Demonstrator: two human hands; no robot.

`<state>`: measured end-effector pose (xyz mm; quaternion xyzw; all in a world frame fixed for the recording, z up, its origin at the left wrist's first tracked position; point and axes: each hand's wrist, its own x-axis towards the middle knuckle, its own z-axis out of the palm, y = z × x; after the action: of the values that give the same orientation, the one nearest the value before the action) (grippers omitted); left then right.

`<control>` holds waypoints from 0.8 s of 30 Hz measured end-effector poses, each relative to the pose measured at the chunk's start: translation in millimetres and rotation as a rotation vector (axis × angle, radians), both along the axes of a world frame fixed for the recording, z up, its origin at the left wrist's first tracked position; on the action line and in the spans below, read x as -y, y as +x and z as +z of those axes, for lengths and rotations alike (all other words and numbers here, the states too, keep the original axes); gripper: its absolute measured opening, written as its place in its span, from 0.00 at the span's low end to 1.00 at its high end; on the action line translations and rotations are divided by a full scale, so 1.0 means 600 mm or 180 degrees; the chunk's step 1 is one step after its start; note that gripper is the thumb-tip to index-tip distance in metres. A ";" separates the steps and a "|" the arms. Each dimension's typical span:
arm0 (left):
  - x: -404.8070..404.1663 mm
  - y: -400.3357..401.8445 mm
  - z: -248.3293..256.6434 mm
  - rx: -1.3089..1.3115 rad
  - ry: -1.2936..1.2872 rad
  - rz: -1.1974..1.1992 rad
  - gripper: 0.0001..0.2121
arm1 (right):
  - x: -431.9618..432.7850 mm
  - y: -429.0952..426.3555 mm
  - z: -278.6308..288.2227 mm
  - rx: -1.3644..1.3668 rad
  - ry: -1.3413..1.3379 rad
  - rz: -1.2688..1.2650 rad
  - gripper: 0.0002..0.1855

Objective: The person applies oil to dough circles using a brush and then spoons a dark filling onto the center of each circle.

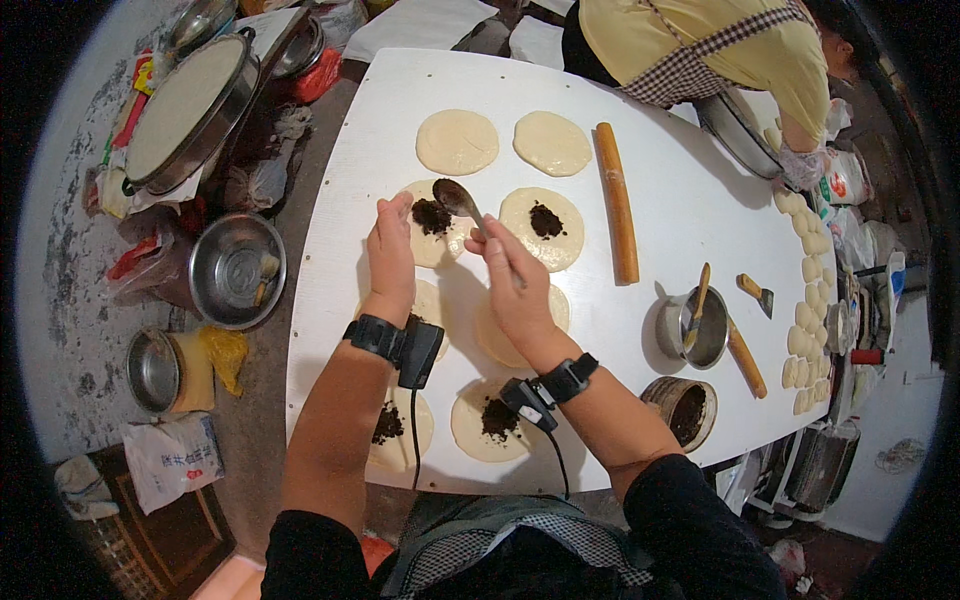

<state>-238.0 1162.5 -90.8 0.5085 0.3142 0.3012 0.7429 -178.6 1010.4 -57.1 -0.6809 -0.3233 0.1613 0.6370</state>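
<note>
My right hand [519, 281] grips a metal spoon [466, 204] by its handle. Dark crumbly filling clings to the bowl of the spoon, which hangs over a flat dough round [442, 251] bearing a heap of the same filling [430, 217]. Beside that round's left edge, my left hand [391, 244] is held upright and empty, palm turned inward. Another topped dough round [544, 251] lies to the right. Farther off are two plain dough rounds [457, 142]. Nearer me are several more, some topped with filling [499, 418] and some partly hidden under my forearms.
On the white table [390, 82] lie a wooden rolling pin [617, 202], a metal pot [671, 330] with a brush, a scraper [756, 295], a tin of dark filling [686, 420] and rows of dough pieces [806, 307]. A co-worker [697, 45] leans over the far right. Metal basins [238, 270] stand left.
</note>
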 end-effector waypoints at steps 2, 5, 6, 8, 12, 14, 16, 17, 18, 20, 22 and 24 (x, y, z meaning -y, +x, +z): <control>0.009 -0.009 0.015 0.0064 -0.0027 0.0086 0.28 | 0.019 -0.007 0.038 -0.0998 0.0294 -0.0141 0.20; 0.049 -0.025 0.072 0.0102 -0.0176 0.0235 0.25 | 0.070 -0.007 0.087 -0.2375 0.0737 -0.0373 0.20; 0.067 -0.031 0.091 0.0046 -0.0216 0.0085 0.24 | 0.098 -0.008 0.099 -0.2547 0.0950 -0.0376 0.20; 0.108 -0.043 0.111 0.0051 -0.0051 -0.0225 0.18 | 0.164 -0.006 0.116 -0.2724 0.1232 -0.0427 0.19; 0.214 -0.063 0.123 -0.0068 -0.0016 -0.0784 0.14 | 0.322 -0.013 0.147 -0.2528 0.1172 -0.0507 0.20; 0.265 -0.075 0.102 -0.0271 0.0080 -0.1123 0.14 | 0.399 -0.018 0.159 -0.2248 0.1072 -0.0718 0.20; 0.322 -0.066 0.105 -0.0553 -0.0509 -0.1617 0.14 | 0.478 -0.024 0.174 -0.2021 0.0921 -0.1063 0.20; 0.356 -0.058 0.116 -0.0771 -0.0223 -0.1869 0.15 | 0.507 -0.027 0.188 -0.1815 0.0760 -0.1311 0.19; 0.387 -0.057 0.099 -0.0704 -0.0011 -0.2184 0.15 | 0.544 -0.031 0.191 -0.1637 0.0546 -0.1488 0.19; 0.439 -0.046 0.077 -0.0622 0.0244 -0.2545 0.15 | 0.596 -0.039 0.200 -0.1242 0.0258 -0.1828 0.17; 0.486 -0.022 0.078 -0.0794 0.0676 -0.2922 0.19 | 0.631 -0.049 0.189 -0.0964 -0.0133 -0.1912 0.16; 0.519 0.000 0.093 -0.1017 0.0789 -0.3224 0.20 | 0.649 -0.054 0.169 -0.0543 -0.0741 -0.1852 0.13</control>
<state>-237.9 851.4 -34.9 0.7195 0.1011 -0.1405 0.6726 -211.0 621.1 44.4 -0.7971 -0.0400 0.0648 0.5991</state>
